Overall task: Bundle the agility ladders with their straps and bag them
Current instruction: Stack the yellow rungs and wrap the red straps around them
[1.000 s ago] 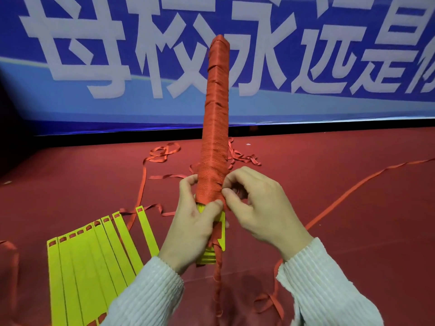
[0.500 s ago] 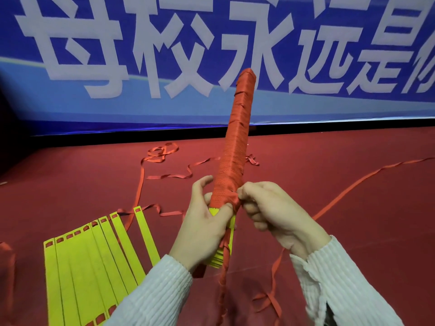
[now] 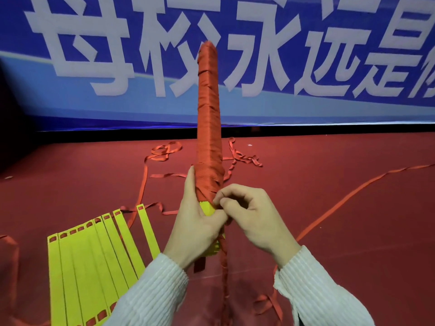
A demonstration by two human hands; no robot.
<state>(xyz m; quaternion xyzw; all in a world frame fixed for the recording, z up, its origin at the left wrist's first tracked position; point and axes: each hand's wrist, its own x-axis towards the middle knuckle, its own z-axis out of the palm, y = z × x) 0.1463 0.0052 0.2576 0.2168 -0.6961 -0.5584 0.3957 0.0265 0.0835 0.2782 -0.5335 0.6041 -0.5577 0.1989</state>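
Bundling is the step in hand, and by my reading it is close to its end: the wrapped ladder bundle (image 3: 209, 128) is covered in red strap along nearly all its length, with only the yellow rung ends (image 3: 207, 207) bare at the bottom. The left hand (image 3: 196, 225) grips that lower end, fingers curled behind the bundle and thumb lying across the front. The right hand (image 3: 253, 218) sits just beside it, touching the bundle, with thumb and fingertips pinched together at the lowest turn of wrap; it appears to be pinching the strap there, though the strap itself is hidden between the fingers.

The bundle stands nearly upright above the red carpeted floor (image 3: 329, 196), its long axis running from the hands up and away, the capped far end pointing at the blue banner (image 3: 353, 55) behind. A loose strap tail (image 3: 224, 274) hangs down from below the hands.

What the next move calls for, as I judge it, is securing that last turn: tucking or knotting the tail under the wrap while the left hand keeps the rungs stacked, so nothing unwinds. Bagging comes only afterwards; no bag is in view.

Left of the bundle and lower, a second ladder's yellow rungs (image 3: 94, 260) lie fanned flat on the floor, unbundled, and beyond the bundle loose red straps (image 3: 164, 151) trail across the floor.
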